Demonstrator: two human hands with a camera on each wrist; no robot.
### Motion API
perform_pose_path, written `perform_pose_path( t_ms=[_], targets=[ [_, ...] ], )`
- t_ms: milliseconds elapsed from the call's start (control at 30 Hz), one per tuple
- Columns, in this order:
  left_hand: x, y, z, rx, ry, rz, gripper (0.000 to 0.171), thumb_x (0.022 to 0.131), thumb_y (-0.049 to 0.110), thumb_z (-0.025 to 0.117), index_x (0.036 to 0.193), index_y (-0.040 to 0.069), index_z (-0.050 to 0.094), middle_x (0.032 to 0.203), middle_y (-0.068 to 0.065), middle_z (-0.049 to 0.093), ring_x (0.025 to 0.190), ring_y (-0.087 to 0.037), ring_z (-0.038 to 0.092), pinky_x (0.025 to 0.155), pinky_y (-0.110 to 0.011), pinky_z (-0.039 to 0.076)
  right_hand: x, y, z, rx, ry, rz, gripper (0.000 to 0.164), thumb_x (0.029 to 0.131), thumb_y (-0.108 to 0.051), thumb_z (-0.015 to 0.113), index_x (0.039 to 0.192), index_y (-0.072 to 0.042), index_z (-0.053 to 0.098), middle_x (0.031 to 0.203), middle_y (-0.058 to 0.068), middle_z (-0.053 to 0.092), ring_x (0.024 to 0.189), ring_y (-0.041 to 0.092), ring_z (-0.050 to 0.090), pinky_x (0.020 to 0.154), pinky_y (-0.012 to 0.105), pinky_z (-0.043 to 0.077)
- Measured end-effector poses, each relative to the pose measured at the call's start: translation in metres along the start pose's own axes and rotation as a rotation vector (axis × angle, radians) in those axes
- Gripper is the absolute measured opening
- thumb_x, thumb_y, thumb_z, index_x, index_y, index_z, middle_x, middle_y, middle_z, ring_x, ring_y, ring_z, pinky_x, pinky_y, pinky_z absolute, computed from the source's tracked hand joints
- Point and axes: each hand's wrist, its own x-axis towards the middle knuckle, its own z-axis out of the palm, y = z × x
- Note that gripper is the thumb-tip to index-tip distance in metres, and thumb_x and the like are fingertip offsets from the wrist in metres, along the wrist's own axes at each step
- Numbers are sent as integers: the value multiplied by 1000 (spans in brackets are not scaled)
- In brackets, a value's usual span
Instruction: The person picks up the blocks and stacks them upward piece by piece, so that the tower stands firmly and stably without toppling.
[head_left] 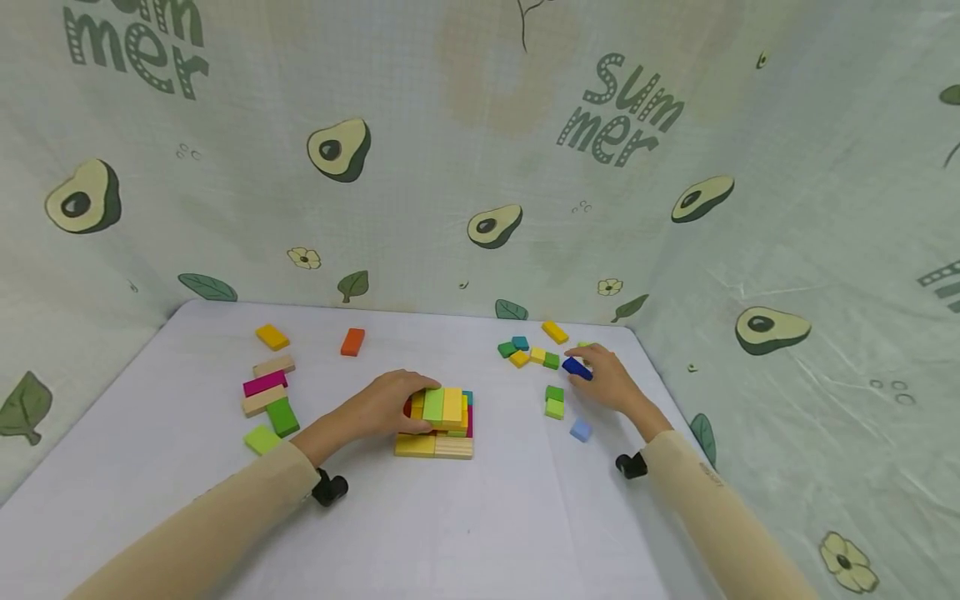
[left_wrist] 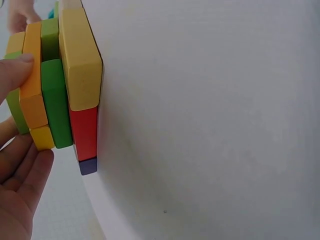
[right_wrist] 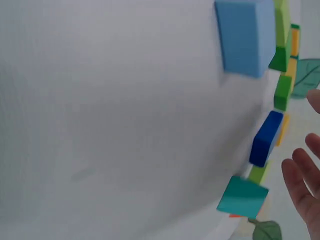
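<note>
A layered stack of coloured wooden blocks point(head_left: 452, 408) stands mid-table, with lime and yellow blocks on top. My left hand point(head_left: 395, 402) holds its left side. In the left wrist view, the thumb presses an orange block point(left_wrist: 34, 85), and the other fingers curl along the far side by a yellow block point(left_wrist: 42, 138). Below these are a green block point(left_wrist: 56, 105) and a red block point(left_wrist: 84, 131). On the right, my right hand point(head_left: 609, 383) reaches over a dark blue block point(head_left: 577, 368). In the right wrist view, its fingers point(right_wrist: 299, 185) are spread apart from that block.
A group of yellow, green and teal blocks point(head_left: 519, 358) lies beyond the right hand. Nearer are two green blocks point(head_left: 554, 402) and a light blue block point(head_left: 581, 430). Several blocks, including a magenta one point(head_left: 265, 383), lie at left; an orange-red block point(head_left: 352, 342) lies behind.
</note>
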Motion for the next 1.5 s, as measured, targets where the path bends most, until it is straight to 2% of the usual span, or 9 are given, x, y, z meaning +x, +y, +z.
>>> perform_pose_path(
  t_ms=[100,267,500,700,833,967,1267,1500],
  targets=[
    [0,1,0,-7,-4,-5,67,89,36,88,147,14,63,145,-7,65,134,-30,56,114,-53,49,2,18,0,-34,8,37,46,99,-13,75,142,-4,64,136,23,62,120,41,64,102,59,54],
    [-1,3,-2,-9,-5,-9,66,89,35,88,147,13,63,144,-7,65,132,-30,57,113,-53,50,7,31,4,-65,-3,60,43,98,-13,76,138,-2,66,124,21,66,111,37,65,97,55,56],
    [-1,2,-1,-5,-6,-9,66,90,35,87,147,13,62,144,-7,65,132,-31,57,112,-53,50,16,34,12,-123,-44,59,39,97,-7,76,135,1,68,129,25,70,119,41,66,107,59,52],
    [0,1,0,-1,-9,-7,66,90,35,87,147,13,62,144,-7,65,133,-31,57,113,-53,49,12,24,10,-123,-21,63,38,97,-5,74,135,0,70,132,23,69,121,39,65,108,58,52],
    [1,0,1,-2,-8,-7,66,90,35,87,147,14,62,145,-6,65,133,-29,57,114,-52,49,7,4,5,-102,37,-6,37,98,-5,74,134,-2,71,126,20,70,112,35,68,99,52,58],
    [0,0,0,-2,0,-2,66,89,35,88,147,14,63,144,-7,65,132,-30,57,112,-53,50,2,-29,3,-58,60,-95,37,98,-8,76,134,-5,72,124,15,72,107,30,69,91,46,62],
    [0,-1,0,-23,2,-14,66,89,35,89,146,14,63,144,-7,65,130,-30,58,111,-53,51,-6,-113,16,42,-14,-296,37,98,-9,77,135,-12,73,126,6,72,109,23,67,89,37,62],
    [1,-3,2,-32,11,-10,68,87,36,89,146,14,63,142,-8,66,127,-29,60,109,-52,53,-6,-146,31,112,-68,-399,34,100,-11,75,133,-13,74,127,3,73,113,19,65,89,37,63]
  ],
)
